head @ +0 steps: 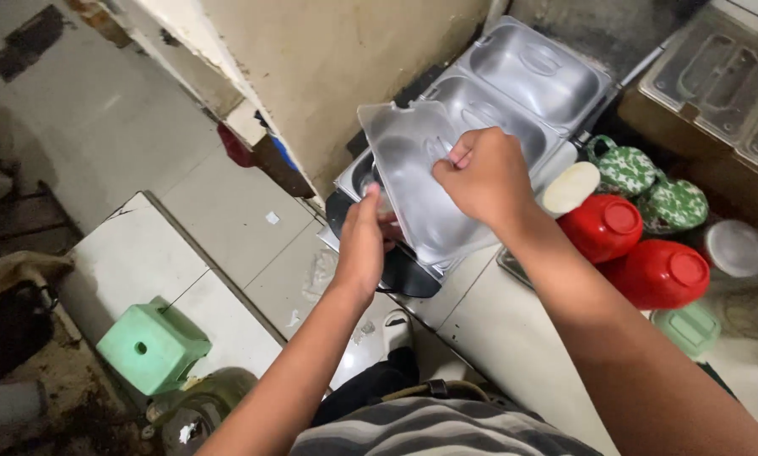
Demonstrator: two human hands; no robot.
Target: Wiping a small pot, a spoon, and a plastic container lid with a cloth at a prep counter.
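Both hands are working together: I'm pinching the clear plastic lid point(421, 181) at its top edge with my right hand point(484, 173) while my left hand point(364, 241) is gripping its lower rim, tilted above the steel food warmer point(527, 80); I'm judging steadier support underneath is keeping it from slipping

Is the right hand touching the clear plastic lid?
Touching. The head view shows the right hand pinching the handle of the clear plastic lid with its fingers.

Lid point(425, 190) in hands: translucent smooth plastic. Trays point(539, 72): dull brushed metal. Jugs point(603, 226): glossy red plastic. Stool point(153, 344): matt green plastic.
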